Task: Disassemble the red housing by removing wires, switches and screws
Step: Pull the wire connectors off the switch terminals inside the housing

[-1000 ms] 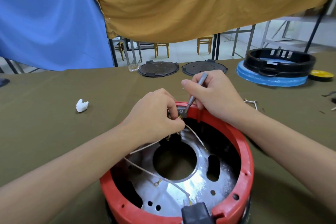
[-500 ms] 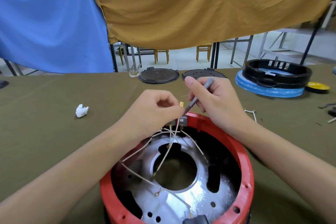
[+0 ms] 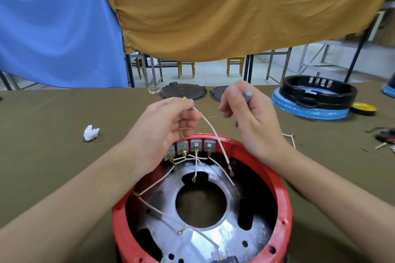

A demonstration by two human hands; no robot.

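The red housing (image 3: 284, 194) sits on the olive-green table (image 3: 53, 145) at 6 o'clock in the view, open side up, its round plastic rim ringing a shiny metal plate (image 3: 201, 239) with a large centre hole and several smaller cut-outs. Four grey switches (image 3: 195, 146) stand side by side inside the rim at 12 o'clock, each with a brass terminal and a white wire running down onto the plate.

The left hand (image 3: 164, 126) pinches one white wire (image 3: 213, 132) by its brass end, lifted above the rim; the wire's other end hangs down to a ring terminal at about 2 o'clock inside the housing. The right hand (image 3: 250, 119) is curled round a grey tool handle (image 3: 248, 96), thumb and forefinger apart.

On the table: one white crumpled scrap (image 3: 91, 132) at 9 o'clock, two dark round plates (image 3: 183, 92) at 12 o'clock, one black ring (image 3: 318, 92) on a blue base at 2 o'clock.
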